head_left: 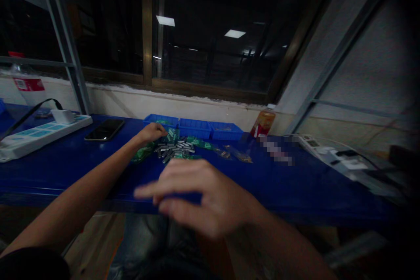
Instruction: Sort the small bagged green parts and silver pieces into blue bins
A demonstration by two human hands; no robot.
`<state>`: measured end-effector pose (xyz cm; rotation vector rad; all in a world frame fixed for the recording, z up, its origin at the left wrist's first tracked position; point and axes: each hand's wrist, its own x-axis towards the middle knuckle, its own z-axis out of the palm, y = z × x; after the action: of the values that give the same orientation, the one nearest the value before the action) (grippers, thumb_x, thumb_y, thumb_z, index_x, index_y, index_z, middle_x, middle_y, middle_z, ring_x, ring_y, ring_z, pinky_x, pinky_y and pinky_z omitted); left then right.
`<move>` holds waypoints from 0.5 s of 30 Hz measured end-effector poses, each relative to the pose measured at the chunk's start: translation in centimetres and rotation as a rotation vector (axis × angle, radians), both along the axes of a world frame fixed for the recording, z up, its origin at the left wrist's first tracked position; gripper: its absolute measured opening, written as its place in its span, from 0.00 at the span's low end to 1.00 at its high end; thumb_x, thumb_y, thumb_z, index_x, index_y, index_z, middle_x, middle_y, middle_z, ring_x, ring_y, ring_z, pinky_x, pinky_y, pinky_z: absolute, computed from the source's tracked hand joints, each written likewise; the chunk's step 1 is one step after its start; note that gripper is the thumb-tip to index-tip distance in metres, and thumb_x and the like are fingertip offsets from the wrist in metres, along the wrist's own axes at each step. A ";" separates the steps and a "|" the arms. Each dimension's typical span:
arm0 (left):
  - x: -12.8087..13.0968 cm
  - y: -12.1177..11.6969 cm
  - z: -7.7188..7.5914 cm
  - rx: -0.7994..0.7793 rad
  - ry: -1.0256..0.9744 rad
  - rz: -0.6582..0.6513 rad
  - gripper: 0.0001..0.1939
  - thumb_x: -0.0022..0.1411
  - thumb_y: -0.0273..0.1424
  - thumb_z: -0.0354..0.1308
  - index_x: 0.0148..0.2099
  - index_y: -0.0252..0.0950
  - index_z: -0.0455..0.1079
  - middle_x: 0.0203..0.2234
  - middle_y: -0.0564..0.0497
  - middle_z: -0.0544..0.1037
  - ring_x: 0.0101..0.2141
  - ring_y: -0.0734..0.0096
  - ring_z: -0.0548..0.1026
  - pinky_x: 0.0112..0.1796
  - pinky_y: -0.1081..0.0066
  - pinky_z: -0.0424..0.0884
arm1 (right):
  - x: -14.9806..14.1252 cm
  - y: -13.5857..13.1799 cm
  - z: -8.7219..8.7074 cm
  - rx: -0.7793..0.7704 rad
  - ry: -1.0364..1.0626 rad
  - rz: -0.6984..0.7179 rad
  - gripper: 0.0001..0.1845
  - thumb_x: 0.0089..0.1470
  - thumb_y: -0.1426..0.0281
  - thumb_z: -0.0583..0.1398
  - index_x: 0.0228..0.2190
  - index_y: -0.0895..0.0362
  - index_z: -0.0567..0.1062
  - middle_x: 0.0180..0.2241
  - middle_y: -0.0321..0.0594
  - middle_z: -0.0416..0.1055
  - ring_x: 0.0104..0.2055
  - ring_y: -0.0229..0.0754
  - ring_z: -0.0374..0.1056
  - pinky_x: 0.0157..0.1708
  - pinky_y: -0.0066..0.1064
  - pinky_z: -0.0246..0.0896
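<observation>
At the back of the blue table, my left hand (151, 133) is closed, its fingertips at the edge of a small green plastic bag (172, 134) with metal pieces in it. A pile of short silver metal pieces (175, 148) lies just below that bag. Close to the camera, my right hand (200, 197) hangs over the table's front part, thumb and index finger apart, nothing seen between them; it is slightly blurred. More green bags (142, 153) lie around the pile. Small clear bags with brass-coloured pieces (243, 156) are to its right.
Three blue bins (194, 128) stand along the wall. On the left are a phone (105, 130), a white power strip (46, 135) and a bottle (29, 85). An orange-red carton (263, 124) and white devices with cables (344, 159) are on the right.
</observation>
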<state>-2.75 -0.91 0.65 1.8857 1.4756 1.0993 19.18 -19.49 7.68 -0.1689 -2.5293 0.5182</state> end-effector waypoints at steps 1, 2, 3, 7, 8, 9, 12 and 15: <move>0.3 -0.1 0.2 0.015 -0.002 -0.021 0.09 0.44 0.35 0.56 0.24 0.33 0.66 0.17 0.55 0.66 0.22 0.73 0.63 0.26 0.73 0.59 | -1.0 3.0 0.1 -0.048 0.032 -0.098 0.16 0.55 0.70 0.52 0.45 0.55 0.70 0.33 0.39 0.72 0.34 0.36 0.65 0.36 0.30 0.59; 0.6 -0.2 0.4 0.048 -0.003 -0.044 0.09 0.45 0.35 0.55 0.25 0.33 0.65 0.18 0.55 0.66 0.22 0.74 0.63 0.26 0.73 0.59 | -1.7 6.0 -0.2 -0.100 0.076 -0.229 0.15 0.54 0.69 0.53 0.44 0.57 0.71 0.32 0.39 0.72 0.32 0.36 0.65 0.34 0.29 0.59; 0.9 -0.3 0.5 0.088 -0.009 -0.067 0.09 0.47 0.35 0.55 0.27 0.34 0.64 0.20 0.55 0.66 0.22 0.75 0.64 0.26 0.74 0.60 | -2.1 8.9 -0.9 -0.160 0.105 -0.361 0.16 0.54 0.68 0.54 0.44 0.58 0.70 0.29 0.38 0.71 0.29 0.35 0.64 0.31 0.28 0.59; 2.4 -1.1 0.8 0.224 -0.032 -0.119 0.08 0.51 0.34 0.53 0.31 0.35 0.61 0.23 0.54 0.67 0.22 0.75 0.67 0.25 0.73 0.63 | -1.6 16.9 -4.3 -0.562 0.216 -0.793 0.19 0.55 0.61 0.52 0.42 0.61 0.69 0.16 0.34 0.65 0.16 0.32 0.58 0.18 0.24 0.52; 2.7 -1.3 0.8 0.253 -0.015 -0.117 0.08 0.51 0.34 0.53 0.31 0.35 0.61 0.23 0.53 0.68 0.23 0.74 0.68 0.26 0.73 0.64 | -1.3 17.7 -4.8 -0.680 0.232 -0.794 0.20 0.56 0.59 0.50 0.40 0.61 0.69 0.15 0.34 0.65 0.15 0.33 0.59 0.16 0.23 0.50; 3.0 -1.5 0.9 0.293 0.009 -0.109 0.07 0.52 0.33 0.53 0.31 0.35 0.61 0.24 0.53 0.68 0.24 0.73 0.69 0.28 0.72 0.64 | -1.1 18.2 -5.1 -0.780 0.259 -0.773 0.21 0.56 0.57 0.49 0.39 0.61 0.69 0.14 0.35 0.65 0.14 0.33 0.59 0.15 0.23 0.50; 3.5 -2.0 1.0 0.423 0.048 -0.082 0.05 0.53 0.31 0.53 0.31 0.34 0.63 0.26 0.51 0.70 0.29 0.71 0.70 0.33 0.70 0.66 | -1.0 18.3 -5.5 -0.943 0.403 -0.697 0.17 0.54 0.59 0.52 0.32 0.61 0.69 0.17 0.37 0.68 0.17 0.32 0.63 0.17 0.21 0.52; 3.7 -2.2 1.0 0.478 0.038 -0.087 0.04 0.52 0.30 0.53 0.30 0.34 0.64 0.27 0.51 0.70 0.30 0.71 0.70 0.33 0.71 0.67 | -1.5 18.2 -5.7 -0.945 0.548 -0.714 0.08 0.52 0.68 0.56 0.26 0.60 0.69 0.18 0.35 0.68 0.19 0.31 0.64 0.18 0.20 0.54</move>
<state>0.99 -3.13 1.63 2.2723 1.2079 1.4799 17.64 -1.33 1.93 -1.0510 -1.3867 1.1924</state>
